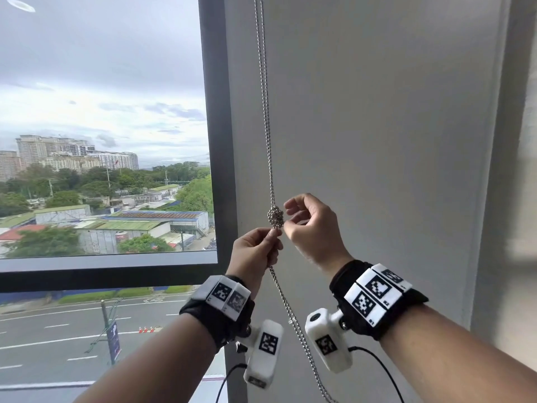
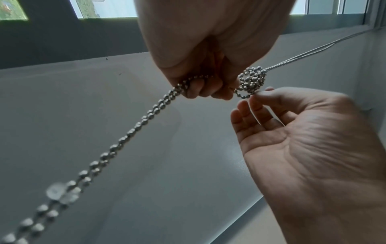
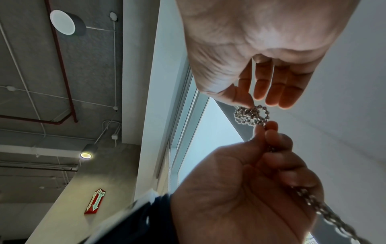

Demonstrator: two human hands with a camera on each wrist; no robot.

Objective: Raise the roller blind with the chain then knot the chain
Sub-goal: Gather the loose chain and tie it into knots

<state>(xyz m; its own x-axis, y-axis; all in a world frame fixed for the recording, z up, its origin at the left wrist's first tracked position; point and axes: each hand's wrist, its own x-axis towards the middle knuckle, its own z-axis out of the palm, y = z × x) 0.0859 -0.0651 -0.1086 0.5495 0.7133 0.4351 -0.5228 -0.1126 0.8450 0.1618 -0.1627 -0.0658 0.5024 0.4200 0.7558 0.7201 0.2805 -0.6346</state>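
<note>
A double metal bead chain [image 1: 265, 112] hangs beside the window frame, bunched into a tight knot [image 1: 275, 218]. My left hand [image 1: 271, 238] grips both strands just under the knot, and the rest of the chain [image 1: 290, 309] trails down between my wrists. My right hand [image 1: 290, 225] is at the knot's right side. Its thumb and forefinger pinch a bead loop at the knot's lower edge [image 2: 245, 95], and the other fingers are loosely spread. In the right wrist view the knot [image 3: 251, 114] sits between the right thumb tip and the left fingertips [image 3: 269, 130]. No blind fabric covers the window pane [image 1: 101, 112].
A dark window frame [image 1: 220, 141] stands just left of the chain. A pale flat panel [image 1: 377, 112] fills the space behind and to the right. A horizontal frame bar [image 1: 101, 274] crosses below the pane. The right wrist view shows ceiling pipes and a lamp [image 3: 62, 22].
</note>
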